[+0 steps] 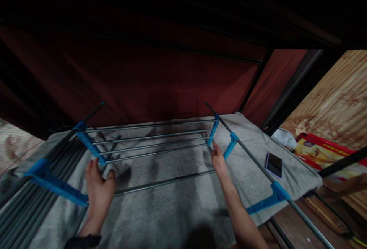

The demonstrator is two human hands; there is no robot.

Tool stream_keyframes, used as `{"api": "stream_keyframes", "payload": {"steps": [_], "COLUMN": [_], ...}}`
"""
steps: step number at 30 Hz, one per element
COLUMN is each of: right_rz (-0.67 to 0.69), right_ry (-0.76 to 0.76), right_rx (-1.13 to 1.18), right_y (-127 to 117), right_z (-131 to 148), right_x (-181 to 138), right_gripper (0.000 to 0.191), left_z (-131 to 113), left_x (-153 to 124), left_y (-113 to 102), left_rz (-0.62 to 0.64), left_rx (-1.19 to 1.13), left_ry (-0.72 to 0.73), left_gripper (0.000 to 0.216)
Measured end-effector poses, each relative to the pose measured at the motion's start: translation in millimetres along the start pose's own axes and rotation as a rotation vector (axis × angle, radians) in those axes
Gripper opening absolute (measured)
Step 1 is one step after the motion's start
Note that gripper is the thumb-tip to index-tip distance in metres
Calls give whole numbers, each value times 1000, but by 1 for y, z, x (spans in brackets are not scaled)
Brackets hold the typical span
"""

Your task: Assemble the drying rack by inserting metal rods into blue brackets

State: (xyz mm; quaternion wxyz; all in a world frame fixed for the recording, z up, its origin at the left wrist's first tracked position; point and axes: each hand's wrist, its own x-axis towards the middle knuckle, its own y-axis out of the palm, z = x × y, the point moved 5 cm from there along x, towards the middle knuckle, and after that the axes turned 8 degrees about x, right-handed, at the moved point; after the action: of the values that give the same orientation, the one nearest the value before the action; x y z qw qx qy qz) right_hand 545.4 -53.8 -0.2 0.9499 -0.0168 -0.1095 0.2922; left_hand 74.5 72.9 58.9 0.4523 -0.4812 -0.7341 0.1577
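Note:
A rack frame of grey metal tubes with blue plastic brackets stands on a grey cloth. My left hand is open, thumb and fingers apart, close to the lower end of the far left bracket. Whether the fingertips touch it I cannot tell. On the other side, my right hand has its fingers stretched toward the foot of the far right bracket. Several crossbars span these two brackets. A lower tube runs between the hands. The near left bracket and near right bracket carry no visible crossbars.
Several loose grey tubes lie at the left. A phone rests on the cloth at the right, with a red and yellow box beyond it. Dark red fabric hangs behind, between dark frame bars.

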Motion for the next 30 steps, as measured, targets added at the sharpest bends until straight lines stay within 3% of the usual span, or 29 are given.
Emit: {"api": "stream_keyframes", "payload": {"steps": [3,5,7,10,13,17,23,30], "right_rz": [124,41,-98,-173,-121,-98,-83,-65], "right_ry": [87,108,85,30,28,99,183,181], "right_rx": [100,18,-169,-457,-607,-747,-867,-883], "right_y": [-11,-30,-50,-67,-65,-57,-56,-60], "right_z": [-27,-34,-30,-15,-12,-24,-36,-40], "right_x": [-70,-98,-106,-92,-74,-66,-58,-50], "right_gripper": [36,36,41,49,52,50,43,37], "left_z": [2,0,-8,-21,-30,-35,-21,-21], "left_x": [-55,-79,-92,-100,-102,-103,-98,-96], "left_y": [8,17,30,57,83,104,116,113], "left_rz": [151,220,292,434,554,589,644,646], "left_rx": [-14,-13,-15,42,201,303,249,220], "left_ry": [35,171,366,555,594,664,694,709], "left_gripper": [53,48,46,44,43,41,43,47]}}
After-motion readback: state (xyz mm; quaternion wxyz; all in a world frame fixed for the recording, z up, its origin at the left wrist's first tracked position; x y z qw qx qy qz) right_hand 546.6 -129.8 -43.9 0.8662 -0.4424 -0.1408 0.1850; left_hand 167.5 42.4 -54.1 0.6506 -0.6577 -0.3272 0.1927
